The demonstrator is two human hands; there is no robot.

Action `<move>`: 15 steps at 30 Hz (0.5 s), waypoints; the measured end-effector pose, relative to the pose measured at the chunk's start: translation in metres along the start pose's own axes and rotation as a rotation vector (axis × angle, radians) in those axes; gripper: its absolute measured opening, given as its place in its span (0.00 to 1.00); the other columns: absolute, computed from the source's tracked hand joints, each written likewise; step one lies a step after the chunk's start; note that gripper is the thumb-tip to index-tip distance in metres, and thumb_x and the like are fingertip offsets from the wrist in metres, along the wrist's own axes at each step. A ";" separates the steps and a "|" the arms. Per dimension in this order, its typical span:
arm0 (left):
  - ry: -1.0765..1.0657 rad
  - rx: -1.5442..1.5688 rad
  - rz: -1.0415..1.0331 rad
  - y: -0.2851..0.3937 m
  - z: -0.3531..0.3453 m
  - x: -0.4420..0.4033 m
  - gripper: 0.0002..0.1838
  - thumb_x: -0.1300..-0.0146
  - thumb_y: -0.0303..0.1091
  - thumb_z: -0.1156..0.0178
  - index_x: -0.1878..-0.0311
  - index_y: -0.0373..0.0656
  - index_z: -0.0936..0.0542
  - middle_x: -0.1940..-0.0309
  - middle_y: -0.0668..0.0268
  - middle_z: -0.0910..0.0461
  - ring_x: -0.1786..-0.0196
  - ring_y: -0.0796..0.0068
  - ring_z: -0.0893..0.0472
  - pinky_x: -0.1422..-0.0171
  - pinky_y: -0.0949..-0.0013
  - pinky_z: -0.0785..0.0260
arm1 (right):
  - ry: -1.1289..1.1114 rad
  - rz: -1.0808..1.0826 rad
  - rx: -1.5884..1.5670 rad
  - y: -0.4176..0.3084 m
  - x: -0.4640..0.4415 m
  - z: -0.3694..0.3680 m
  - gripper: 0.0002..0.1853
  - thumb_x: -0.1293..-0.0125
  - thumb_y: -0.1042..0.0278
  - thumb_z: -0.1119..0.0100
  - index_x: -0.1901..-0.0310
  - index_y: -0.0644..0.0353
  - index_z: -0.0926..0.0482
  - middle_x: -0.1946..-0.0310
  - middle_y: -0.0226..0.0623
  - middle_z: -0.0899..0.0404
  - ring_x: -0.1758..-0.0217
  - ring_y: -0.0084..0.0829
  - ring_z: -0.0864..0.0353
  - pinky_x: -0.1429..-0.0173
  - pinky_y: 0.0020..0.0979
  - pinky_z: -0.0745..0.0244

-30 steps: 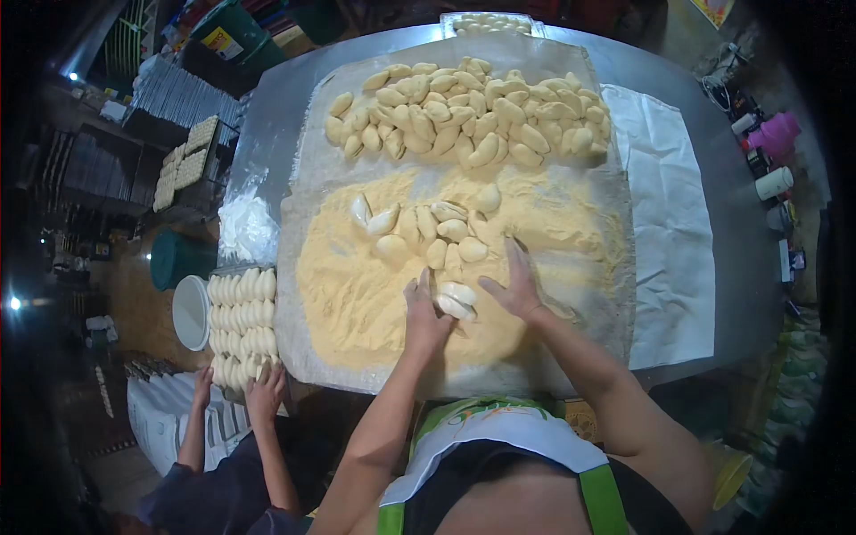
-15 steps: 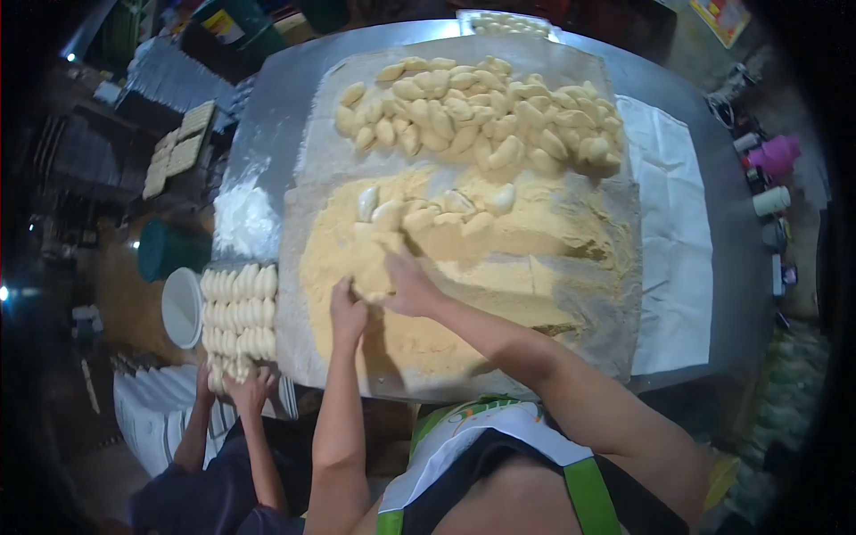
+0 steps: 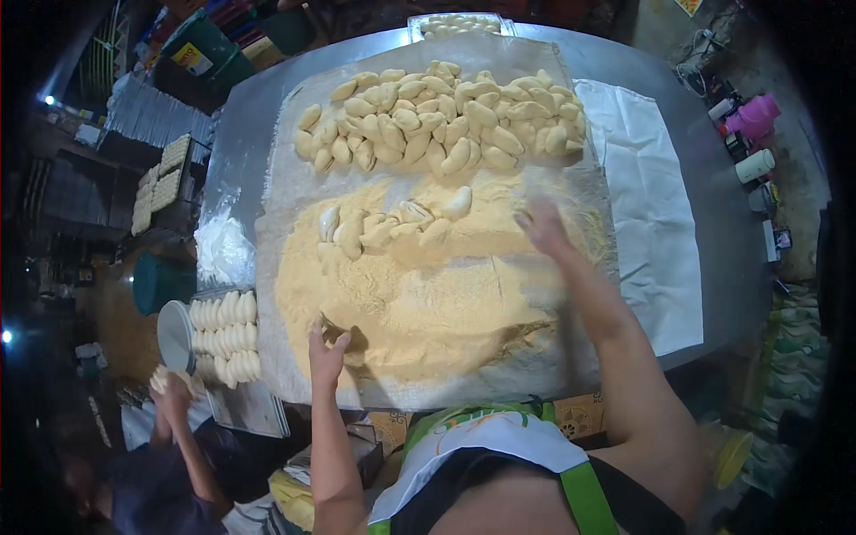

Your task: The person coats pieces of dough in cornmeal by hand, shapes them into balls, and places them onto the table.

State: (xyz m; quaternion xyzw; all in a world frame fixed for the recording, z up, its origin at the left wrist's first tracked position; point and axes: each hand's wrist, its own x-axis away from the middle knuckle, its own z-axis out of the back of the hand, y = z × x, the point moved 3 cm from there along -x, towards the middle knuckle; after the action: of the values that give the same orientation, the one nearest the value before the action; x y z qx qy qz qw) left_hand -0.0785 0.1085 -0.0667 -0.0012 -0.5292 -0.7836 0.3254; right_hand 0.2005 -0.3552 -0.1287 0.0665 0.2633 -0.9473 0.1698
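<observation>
My left hand is over the near left part of the yellow crumbs, its thumb and fingers apart and nothing held. Further right, my right hand hovers at the right side of the crumbs, blurred, fingers spread and empty. Between and beyond my hands lies a loose row of dough pieces, some coated and some still pale, such as the white piece. A large heap of coated dough pieces covers the far part of the cloth.
A co-worker's hands hold dough at lower left, beside a tray of dough rows. A plastic bag lies on the metal table. A white sheet lies at right; a tray stands at the far edge.
My hands have parted: the right moved from the left side of the crumbs to the far right, the left slightly nearer me. The co-worker's hands left the tray, lifting dough. The camera view shifted.
</observation>
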 end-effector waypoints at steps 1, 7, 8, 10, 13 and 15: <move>0.011 -0.005 -0.001 -0.003 -0.001 0.001 0.43 0.41 0.29 0.31 0.24 0.35 0.39 0.30 0.52 0.33 0.32 0.59 0.27 0.30 0.60 0.32 | -0.031 0.061 -0.042 -0.019 -0.011 -0.012 0.35 0.32 0.55 0.37 0.29 0.66 0.35 0.32 0.58 0.30 0.28 0.57 0.33 0.23 0.48 0.41; -0.009 0.073 0.041 -0.012 -0.009 -0.004 0.47 0.41 0.23 0.32 0.21 0.38 0.47 0.36 0.51 0.28 0.39 0.61 0.23 0.42 0.64 0.24 | -0.029 0.172 -0.427 -0.143 -0.054 -0.072 0.38 0.37 0.47 0.32 0.32 0.62 0.30 0.32 0.55 0.31 0.27 0.55 0.35 0.24 0.48 0.42; -0.022 0.140 0.096 -0.008 -0.012 -0.007 0.48 0.41 0.23 0.33 0.20 0.39 0.48 0.37 0.51 0.26 0.40 0.61 0.21 0.42 0.64 0.24 | -0.038 0.186 -0.432 -0.163 -0.056 -0.080 0.38 0.37 0.47 0.32 0.32 0.62 0.30 0.32 0.55 0.31 0.27 0.55 0.35 0.24 0.48 0.42; 0.028 0.061 -0.017 -0.028 -0.021 -0.032 0.49 0.42 0.22 0.32 0.20 0.39 0.48 0.40 0.50 0.24 0.42 0.61 0.21 0.44 0.64 0.23 | -0.009 0.239 -0.408 -0.202 -0.050 -0.090 0.40 0.42 0.46 0.29 0.32 0.58 0.29 0.37 0.53 0.27 0.30 0.55 0.33 0.25 0.49 0.40; 0.045 0.040 -0.049 -0.004 -0.032 -0.049 0.51 0.44 0.22 0.30 0.20 0.39 0.49 0.44 0.50 0.23 0.44 0.62 0.20 0.45 0.64 0.23 | -0.047 0.183 -0.545 -0.248 -0.039 -0.102 0.37 0.44 0.45 0.28 0.36 0.56 0.25 0.40 0.51 0.26 0.33 0.55 0.32 0.28 0.48 0.37; -0.018 0.156 0.101 0.031 -0.036 -0.051 0.54 0.48 0.23 0.27 0.20 0.39 0.49 0.44 0.50 0.23 0.44 0.62 0.20 0.45 0.64 0.23 | -0.069 0.157 -0.613 -0.266 -0.037 -0.092 0.36 0.45 0.45 0.28 0.38 0.55 0.23 0.42 0.50 0.25 0.34 0.55 0.31 0.29 0.48 0.36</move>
State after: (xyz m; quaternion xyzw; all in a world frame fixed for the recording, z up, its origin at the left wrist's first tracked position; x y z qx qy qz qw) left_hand -0.0102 0.0981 -0.0748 -0.0095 -0.5908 -0.7225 0.3590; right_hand 0.1439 -0.0827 -0.0728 0.0000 0.5246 -0.8096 0.2634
